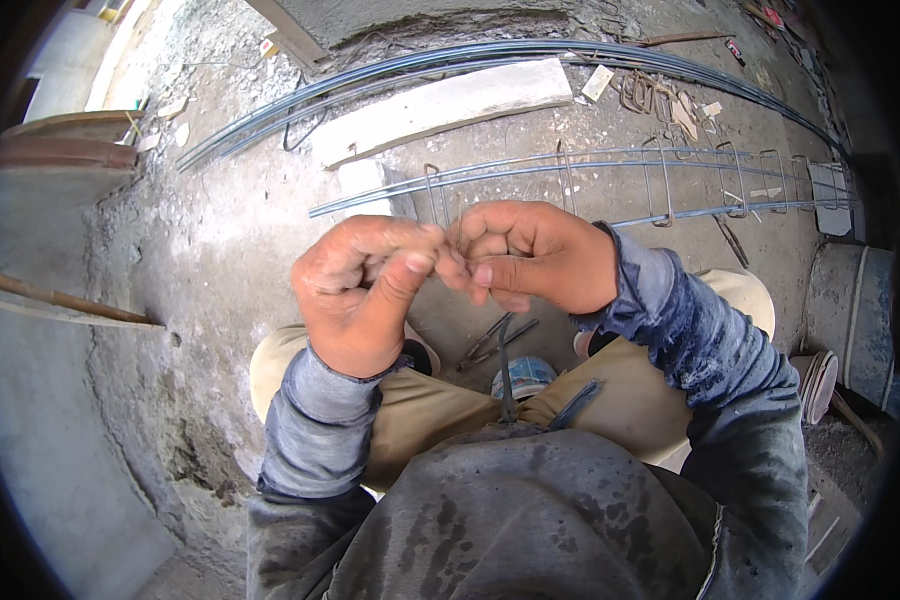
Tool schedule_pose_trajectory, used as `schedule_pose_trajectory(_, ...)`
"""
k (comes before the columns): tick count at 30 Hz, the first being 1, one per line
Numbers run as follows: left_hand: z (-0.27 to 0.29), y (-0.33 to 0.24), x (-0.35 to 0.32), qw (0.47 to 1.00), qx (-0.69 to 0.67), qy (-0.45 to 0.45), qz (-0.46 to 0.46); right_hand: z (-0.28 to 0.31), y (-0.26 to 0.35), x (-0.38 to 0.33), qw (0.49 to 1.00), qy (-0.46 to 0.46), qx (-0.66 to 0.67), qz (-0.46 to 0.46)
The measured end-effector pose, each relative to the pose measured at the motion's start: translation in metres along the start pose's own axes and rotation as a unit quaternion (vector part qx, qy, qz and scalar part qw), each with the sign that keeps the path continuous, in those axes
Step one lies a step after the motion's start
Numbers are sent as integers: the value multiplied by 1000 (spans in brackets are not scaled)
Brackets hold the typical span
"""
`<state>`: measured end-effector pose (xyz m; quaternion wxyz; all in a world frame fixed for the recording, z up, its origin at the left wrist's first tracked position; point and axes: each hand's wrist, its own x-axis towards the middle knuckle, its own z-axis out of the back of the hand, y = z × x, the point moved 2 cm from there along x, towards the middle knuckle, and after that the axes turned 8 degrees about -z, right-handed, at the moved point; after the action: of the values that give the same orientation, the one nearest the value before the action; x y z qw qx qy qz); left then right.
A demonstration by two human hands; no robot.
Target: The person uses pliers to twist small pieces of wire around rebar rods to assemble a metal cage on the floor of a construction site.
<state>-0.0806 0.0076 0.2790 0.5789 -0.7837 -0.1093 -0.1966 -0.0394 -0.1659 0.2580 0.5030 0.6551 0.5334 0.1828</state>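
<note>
My left hand and my right hand meet in front of me, raised above my knees. Thumb and fingers of each are pinched together, fingertips nearly touching. What looks like a thin wire shows faintly between them; most of it is hidden by the fingers. Just beyond the hands lies a rebar cage, its long bars carrying several bent stirrups. The cage's near left end rests by a white block. Below the hands, a dark long-handled metal tool lies between my feet, its kind unclear.
A long pale plank lies beyond the cage, with a bundle of steel bars curving behind it. Loose stirrups lie at the back right. A blue-white bucket stands between my legs. At right is a blue-grey drum; at left, a wall.
</note>
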Motion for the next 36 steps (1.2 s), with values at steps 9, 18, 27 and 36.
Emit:
schedule_pose_trajectory(9,2,8,4,951,-158,-231,132,-14,4,0,931,-215,-224,195)
schedule_pose_trajectory(18,12,10,5,929,-187,-260,186,-13,13,3,851,-183,-388,301)
schedule_pose_trajectory(27,5,4,4,971,-110,-183,112,-19,11,-10,961,-140,-178,157)
schedule_pose_trajectory(36,-1,-2,3,992,-60,-86,67,-13,14,-10,996,-36,-76,18)
